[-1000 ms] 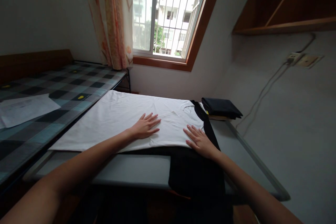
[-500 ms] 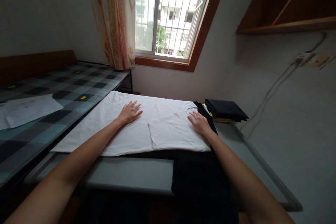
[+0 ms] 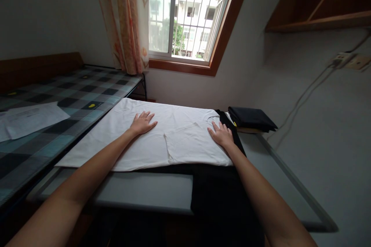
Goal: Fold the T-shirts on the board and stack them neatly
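Note:
A white shirt (image 3: 116, 131) lies spread flat over a grey table (image 3: 150, 191), with its sleeve folded in over the body. My left hand (image 3: 142, 122) rests flat on the shirt's middle, fingers spread, holding nothing. Near the collar, at the shirt's right edge, my right hand (image 3: 222, 134) also lies flat with fingers apart. Beneath the shirt is a black garment (image 3: 220, 193) that hangs over the table's near edge.
A folded dark garment (image 3: 251, 119) sits on a book at the table's far right corner. At the left stands a bed with a checked cover (image 3: 72, 96) and a white sheet of paper (image 3: 29, 117). A window, a curtain and a wooden shelf are behind.
Both hands slid away from me across the shirt, from its near edge to its middle and collar. The left hand also moved leftwards. The sleeve's fold now shows.

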Demonstrator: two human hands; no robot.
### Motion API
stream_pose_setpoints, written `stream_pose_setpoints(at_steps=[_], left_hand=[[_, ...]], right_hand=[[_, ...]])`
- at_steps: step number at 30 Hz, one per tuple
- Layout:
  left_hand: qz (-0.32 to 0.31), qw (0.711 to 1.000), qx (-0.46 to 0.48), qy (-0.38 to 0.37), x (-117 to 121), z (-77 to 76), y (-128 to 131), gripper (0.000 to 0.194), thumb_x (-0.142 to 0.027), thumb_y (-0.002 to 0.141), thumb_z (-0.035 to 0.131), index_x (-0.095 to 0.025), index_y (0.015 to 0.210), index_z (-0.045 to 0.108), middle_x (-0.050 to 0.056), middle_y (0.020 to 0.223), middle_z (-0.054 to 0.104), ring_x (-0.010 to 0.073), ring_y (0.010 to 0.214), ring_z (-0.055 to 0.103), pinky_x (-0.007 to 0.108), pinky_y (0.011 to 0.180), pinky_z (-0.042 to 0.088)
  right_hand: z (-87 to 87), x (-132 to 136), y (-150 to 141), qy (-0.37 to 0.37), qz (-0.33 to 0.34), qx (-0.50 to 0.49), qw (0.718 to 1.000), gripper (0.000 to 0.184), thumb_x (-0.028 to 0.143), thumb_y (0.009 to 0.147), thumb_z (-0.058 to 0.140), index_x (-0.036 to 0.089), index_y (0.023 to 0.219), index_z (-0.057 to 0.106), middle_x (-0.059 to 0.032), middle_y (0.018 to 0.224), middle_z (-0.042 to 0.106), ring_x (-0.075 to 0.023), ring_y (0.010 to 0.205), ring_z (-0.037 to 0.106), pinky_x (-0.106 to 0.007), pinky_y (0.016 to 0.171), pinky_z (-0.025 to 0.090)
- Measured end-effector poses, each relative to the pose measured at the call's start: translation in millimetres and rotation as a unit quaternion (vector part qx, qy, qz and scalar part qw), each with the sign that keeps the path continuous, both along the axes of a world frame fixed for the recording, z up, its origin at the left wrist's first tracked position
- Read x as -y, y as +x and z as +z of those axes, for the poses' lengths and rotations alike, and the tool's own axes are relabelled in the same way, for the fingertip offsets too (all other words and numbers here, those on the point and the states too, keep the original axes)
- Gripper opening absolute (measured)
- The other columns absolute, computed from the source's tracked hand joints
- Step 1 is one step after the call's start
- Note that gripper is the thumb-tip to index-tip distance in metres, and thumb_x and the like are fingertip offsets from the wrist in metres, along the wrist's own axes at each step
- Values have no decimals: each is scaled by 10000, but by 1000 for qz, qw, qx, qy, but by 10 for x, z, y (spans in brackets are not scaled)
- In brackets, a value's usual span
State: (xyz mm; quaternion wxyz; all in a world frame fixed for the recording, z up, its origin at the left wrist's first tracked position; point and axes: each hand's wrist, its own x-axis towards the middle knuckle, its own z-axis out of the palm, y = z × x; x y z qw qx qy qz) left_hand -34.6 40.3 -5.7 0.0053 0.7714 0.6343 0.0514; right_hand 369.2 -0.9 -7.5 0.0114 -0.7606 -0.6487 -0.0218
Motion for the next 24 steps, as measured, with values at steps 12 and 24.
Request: stream_pose_setpoints(at_steps=[12,24], left_hand=[[-1,1000,0,8,8,-29,-13,681,-616,926,272,-241,1487,359,85,1576,300,297,1456,220,517,1157,165],[-5,1000,-6,9,32,-29,-17,679,-603,933,267,-229,1494,349,93,1573,304,298,1453,229,519,1156,169]], right_hand=[[-2,52,9,10,15,10,1000,652,595,948,245,280,1510,348,-106,1557,331,-326,1406,312,-479,1112,259],[16,98,7,4,15,12,1000,620,573,956,255,306,1508,345,-97,1560,327,-319,1408,315,-474,1107,268]])
